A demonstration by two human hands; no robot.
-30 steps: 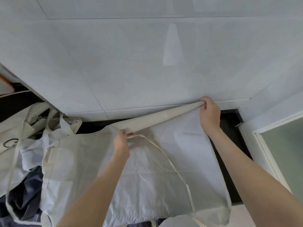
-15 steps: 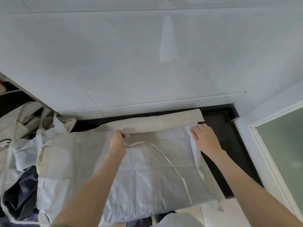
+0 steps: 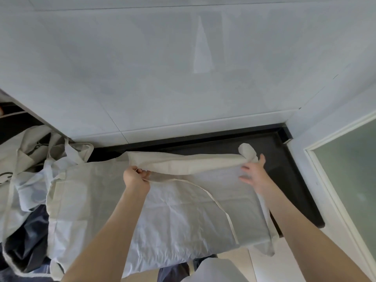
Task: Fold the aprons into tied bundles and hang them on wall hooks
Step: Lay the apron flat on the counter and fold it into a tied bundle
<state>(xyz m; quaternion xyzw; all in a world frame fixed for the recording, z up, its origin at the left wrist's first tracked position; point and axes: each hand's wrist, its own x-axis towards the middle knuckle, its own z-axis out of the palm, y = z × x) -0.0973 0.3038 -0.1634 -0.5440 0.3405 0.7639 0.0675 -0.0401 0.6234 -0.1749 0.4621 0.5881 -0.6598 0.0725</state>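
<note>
A pale cream apron [image 3: 175, 218] lies spread flat over the dark counter [image 3: 289, 159]. Its far edge is folded into a long band [image 3: 189, 162] whose right end curls up. A thin strap [image 3: 213, 197] curves across the cloth. My left hand [image 3: 135, 177] pinches the band's left part near the strap's start. My right hand [image 3: 253, 171] hovers with fingers spread just below the band's curled right end, on or barely above the cloth; contact is unclear.
A heap of other pale aprons and straps [image 3: 30, 159] lies at the left, with dark blue cloth [image 3: 28, 241] under it. A white tiled wall [image 3: 183, 68] rises behind the counter. A frosted glass door [image 3: 350, 169] stands at the right.
My right hand let go of the folded edge, which dropped from the wall onto the counter; the hand then moved right toward the band's curled end. My left hand kept its grip.
</note>
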